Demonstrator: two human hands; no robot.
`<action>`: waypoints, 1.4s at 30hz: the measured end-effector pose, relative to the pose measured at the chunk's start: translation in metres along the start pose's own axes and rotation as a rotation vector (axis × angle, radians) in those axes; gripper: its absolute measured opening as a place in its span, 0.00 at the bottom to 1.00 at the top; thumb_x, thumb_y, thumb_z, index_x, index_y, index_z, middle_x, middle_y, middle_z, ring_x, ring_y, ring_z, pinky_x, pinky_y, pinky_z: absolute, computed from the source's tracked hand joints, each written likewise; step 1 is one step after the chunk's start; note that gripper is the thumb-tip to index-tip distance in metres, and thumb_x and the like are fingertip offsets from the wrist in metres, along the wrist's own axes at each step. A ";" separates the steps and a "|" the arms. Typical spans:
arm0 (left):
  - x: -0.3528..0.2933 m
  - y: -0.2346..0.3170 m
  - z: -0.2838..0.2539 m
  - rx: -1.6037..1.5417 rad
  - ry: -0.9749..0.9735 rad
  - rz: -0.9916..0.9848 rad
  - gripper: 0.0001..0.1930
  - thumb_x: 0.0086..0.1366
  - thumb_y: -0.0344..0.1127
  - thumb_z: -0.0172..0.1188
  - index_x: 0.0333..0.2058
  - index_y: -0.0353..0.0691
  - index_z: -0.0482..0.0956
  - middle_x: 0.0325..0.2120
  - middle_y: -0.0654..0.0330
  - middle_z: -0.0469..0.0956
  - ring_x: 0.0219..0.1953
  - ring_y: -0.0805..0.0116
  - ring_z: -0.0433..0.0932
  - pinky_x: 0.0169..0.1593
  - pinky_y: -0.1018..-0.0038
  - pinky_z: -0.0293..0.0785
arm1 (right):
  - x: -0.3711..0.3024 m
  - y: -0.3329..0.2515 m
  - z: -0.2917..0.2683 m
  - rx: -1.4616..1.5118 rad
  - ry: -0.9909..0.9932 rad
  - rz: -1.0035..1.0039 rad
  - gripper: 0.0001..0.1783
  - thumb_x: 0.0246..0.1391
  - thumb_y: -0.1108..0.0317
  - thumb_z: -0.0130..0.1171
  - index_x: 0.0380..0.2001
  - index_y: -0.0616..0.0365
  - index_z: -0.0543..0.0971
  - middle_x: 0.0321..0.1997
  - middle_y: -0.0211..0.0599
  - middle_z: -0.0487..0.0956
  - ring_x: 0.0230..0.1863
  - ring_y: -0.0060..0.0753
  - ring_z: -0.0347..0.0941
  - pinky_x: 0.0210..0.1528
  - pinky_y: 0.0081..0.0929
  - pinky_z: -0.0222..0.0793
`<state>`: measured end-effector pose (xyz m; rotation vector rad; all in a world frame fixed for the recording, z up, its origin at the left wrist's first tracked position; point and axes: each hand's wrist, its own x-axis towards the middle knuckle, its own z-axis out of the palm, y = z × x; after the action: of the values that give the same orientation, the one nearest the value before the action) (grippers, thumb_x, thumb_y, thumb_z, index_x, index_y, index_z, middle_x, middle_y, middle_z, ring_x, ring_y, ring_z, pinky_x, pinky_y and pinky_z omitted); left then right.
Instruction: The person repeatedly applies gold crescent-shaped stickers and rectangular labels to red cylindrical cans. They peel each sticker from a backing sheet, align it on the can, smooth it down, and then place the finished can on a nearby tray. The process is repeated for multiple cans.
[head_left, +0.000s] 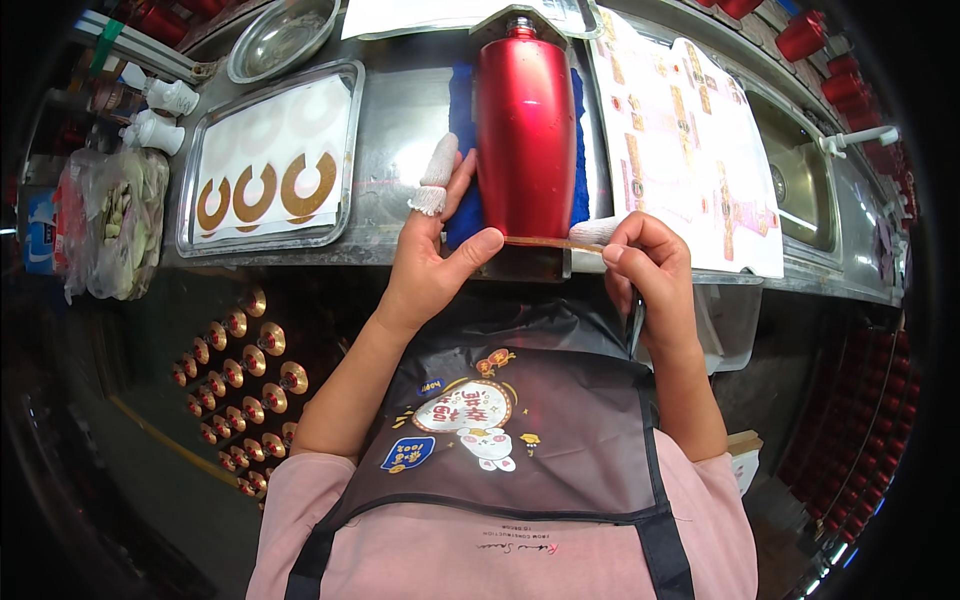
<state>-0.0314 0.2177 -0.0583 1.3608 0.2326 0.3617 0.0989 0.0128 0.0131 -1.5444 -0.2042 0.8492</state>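
Note:
A glossy red bottle (527, 135) lies on blue cloth (461, 110), its neck pointing away from me and its base at the counter's front edge. Across the base runs a thin gold-brown strip (548, 242). My right hand (655, 268) pinches the strip's right end between thumb and finger. Fingers stretched along the bottle's left side, my left hand (420, 250) rests there with its thumb at the strip's left end. White knitted covers sit on one finger of each hand. A slim dark object below my right hand is too unclear to name.
On the steel counter's left stands a tray (187, 222) with gold C-shaped decals on white paper. A metal bowl (270, 50) sits behind it. Patterned decal sheets (680, 150) lie to the right, beside a sink (800, 190). Red-and-gold pieces (245, 370) stand in rows below left.

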 end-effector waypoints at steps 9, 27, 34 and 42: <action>0.001 0.002 0.003 0.032 0.010 -0.008 0.48 0.67 0.34 0.66 0.75 0.31 0.42 0.73 0.44 0.56 0.75 0.59 0.54 0.75 0.65 0.47 | -0.001 0.001 0.000 0.003 0.022 0.003 0.07 0.57 0.71 0.58 0.27 0.58 0.73 0.14 0.22 0.67 0.12 0.13 0.58 0.17 0.15 0.54; -0.039 0.008 -0.006 0.652 0.110 0.345 0.27 0.64 0.40 0.68 0.60 0.40 0.79 0.68 0.43 0.67 0.71 0.44 0.64 0.73 0.43 0.44 | -0.001 0.012 0.001 0.001 0.045 0.012 0.06 0.56 0.73 0.62 0.26 0.57 0.76 0.22 0.23 0.74 0.19 0.12 0.64 0.20 0.15 0.57; -0.045 0.010 -0.001 0.999 0.069 0.348 0.21 0.60 0.38 0.69 0.53 0.49 0.86 0.68 0.42 0.67 0.68 0.41 0.67 0.70 0.37 0.45 | 0.004 0.018 0.005 -0.051 0.069 -0.037 0.07 0.58 0.72 0.61 0.27 0.58 0.74 0.16 0.21 0.68 0.13 0.12 0.58 0.17 0.14 0.55; -0.045 0.012 -0.007 1.031 0.081 0.344 0.21 0.59 0.38 0.69 0.53 0.51 0.87 0.67 0.42 0.67 0.67 0.39 0.68 0.70 0.37 0.46 | 0.006 0.021 0.006 -0.086 0.085 -0.063 0.07 0.57 0.71 0.61 0.27 0.58 0.74 0.17 0.21 0.69 0.16 0.10 0.61 0.18 0.14 0.56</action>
<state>-0.0771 0.2086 -0.0504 2.4188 0.2629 0.6273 0.0919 0.0172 -0.0078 -1.6424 -0.2284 0.7321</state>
